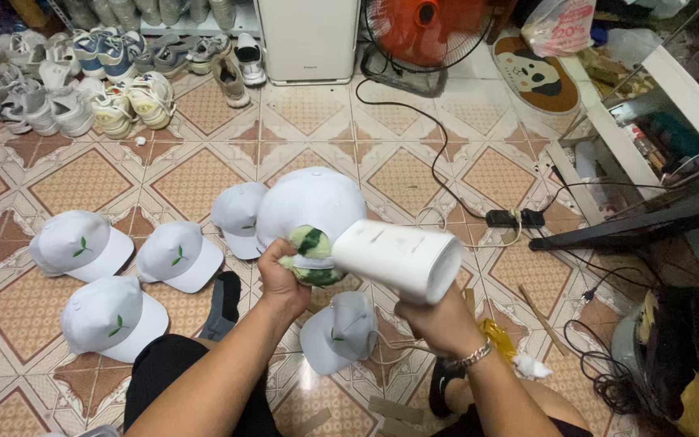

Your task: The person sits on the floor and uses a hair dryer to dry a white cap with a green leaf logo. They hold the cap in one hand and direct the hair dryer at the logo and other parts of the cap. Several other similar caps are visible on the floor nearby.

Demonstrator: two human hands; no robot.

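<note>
Holding, left hand [281, 279]: fingers closed around a green-and-white ball-like form [311, 252] stuffed inside a white cap [311, 204], cap raised over the floor, crown facing away.
Right hand [438, 320]: fingers wrapped around the grip of a white hair dryer [398, 259], nozzle end just beside the cap's opening; chain bracelet [475, 354] on the wrist.
Under hands: grey-white cap [340, 330] lying on the tiled floor [196, 174] between the knees, dark sock [222, 306] just left of it.
Left floor: three white caps with small green leaf marks [82, 245] [180, 255] [113, 317], near each other; another white cap [238, 214] partly behind the held one.
Right side: black power strip [514, 218] with cables, dark stand leg [633, 222], open shelf [657, 113] with small items, contents too unclear to tell.
Far: row of sneakers [82, 81] along the wall, white appliance [307, 39], orange fan [422, 28], dog-face mat [537, 74], plastic bag [561, 24].
</note>
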